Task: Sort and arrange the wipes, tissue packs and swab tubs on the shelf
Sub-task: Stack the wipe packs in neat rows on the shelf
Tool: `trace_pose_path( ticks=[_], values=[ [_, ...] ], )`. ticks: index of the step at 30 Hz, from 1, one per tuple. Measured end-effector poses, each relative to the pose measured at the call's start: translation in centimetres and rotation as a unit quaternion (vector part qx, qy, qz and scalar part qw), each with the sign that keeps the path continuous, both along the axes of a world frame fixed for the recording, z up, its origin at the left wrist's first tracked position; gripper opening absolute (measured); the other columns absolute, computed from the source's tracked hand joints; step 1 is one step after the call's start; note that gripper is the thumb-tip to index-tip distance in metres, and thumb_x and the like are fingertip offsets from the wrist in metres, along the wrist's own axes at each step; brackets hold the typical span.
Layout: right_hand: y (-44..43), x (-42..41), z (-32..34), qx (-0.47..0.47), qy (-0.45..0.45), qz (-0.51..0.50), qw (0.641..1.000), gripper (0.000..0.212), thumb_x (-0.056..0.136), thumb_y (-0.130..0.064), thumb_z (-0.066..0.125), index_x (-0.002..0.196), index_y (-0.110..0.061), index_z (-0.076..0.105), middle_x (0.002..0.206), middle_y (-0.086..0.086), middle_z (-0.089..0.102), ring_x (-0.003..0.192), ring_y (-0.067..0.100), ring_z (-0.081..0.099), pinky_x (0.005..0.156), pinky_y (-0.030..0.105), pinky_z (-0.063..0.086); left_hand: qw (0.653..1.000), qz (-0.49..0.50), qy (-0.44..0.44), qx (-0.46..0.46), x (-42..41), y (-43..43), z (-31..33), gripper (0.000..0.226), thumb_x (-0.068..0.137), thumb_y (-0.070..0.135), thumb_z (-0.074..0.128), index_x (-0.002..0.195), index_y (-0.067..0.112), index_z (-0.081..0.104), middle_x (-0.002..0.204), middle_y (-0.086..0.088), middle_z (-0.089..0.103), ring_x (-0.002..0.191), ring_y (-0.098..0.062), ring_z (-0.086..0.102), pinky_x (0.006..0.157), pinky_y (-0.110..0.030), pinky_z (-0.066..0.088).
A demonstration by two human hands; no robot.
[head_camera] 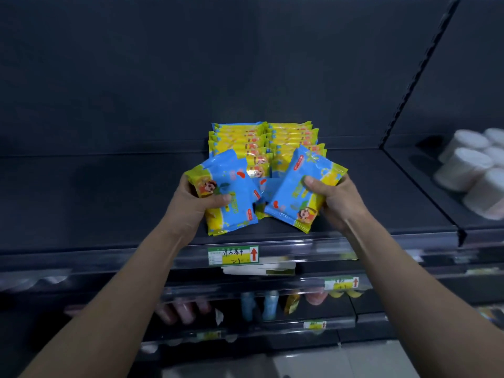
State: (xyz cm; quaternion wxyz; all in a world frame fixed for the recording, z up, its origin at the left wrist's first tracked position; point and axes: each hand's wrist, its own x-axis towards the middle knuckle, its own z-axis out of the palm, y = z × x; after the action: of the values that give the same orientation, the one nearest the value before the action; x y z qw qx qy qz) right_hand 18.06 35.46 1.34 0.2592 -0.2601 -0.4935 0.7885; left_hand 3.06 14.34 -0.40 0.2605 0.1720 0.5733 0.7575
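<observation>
Two rows of blue-and-yellow wipe packs [261, 140] lie stacked at the back of the dark shelf [109, 192]. My left hand [191, 200] grips a wipe pack [229, 192] by its left side, held above the shelf's front. My right hand [335, 195] grips another wipe pack [297, 186], tilted, thumb on its face. Between the two held packs a further pack [263, 186] lies partly hidden. White swab tubs [469, 162] lie on their sides on the neighbouring shelf at the right.
A price label [233, 255] with a red arrow sits on the shelf's front rail. Lower shelves hold bottles [259, 304], pink packs [185, 312] and white packs [259, 270]. A slotted upright [417, 77] divides this bay from the right one.
</observation>
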Motion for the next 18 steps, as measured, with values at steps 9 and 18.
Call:
trace_pose_path(
  ticks=[9,18],
  values=[
    [-0.3,-0.7,-0.4,-0.073,0.05,-0.064,0.994,0.061,0.07,0.001,0.073,0.125,-0.008,0.047,0.107,0.011,0.069,0.084,0.027,0.071,0.064,0.051,0.057,0.997,0.016,-0.036,0.062,0.3,1.1,0.8,0.074,0.054,-0.002,0.077,0.122,-0.002,0.048,0.117,-0.014,0.062,0.102,-0.031,0.064,0.074,-0.04,0.056],
    [1.2,0.9,-1.3,0.059,-0.01,-0.056,0.997,0.038,0.074,0.003,0.071,0.1,-0.014,0.049,0.098,0.005,0.066,0.081,0.019,0.069,0.065,0.032,0.058,0.998,0.039,-0.032,0.025,-0.8,0.3,-1.8,0.077,0.062,-0.015,0.072,0.118,0.026,0.036,0.119,-0.001,0.055,0.102,-0.018,0.06,0.08,-0.037,0.055]
  ],
)
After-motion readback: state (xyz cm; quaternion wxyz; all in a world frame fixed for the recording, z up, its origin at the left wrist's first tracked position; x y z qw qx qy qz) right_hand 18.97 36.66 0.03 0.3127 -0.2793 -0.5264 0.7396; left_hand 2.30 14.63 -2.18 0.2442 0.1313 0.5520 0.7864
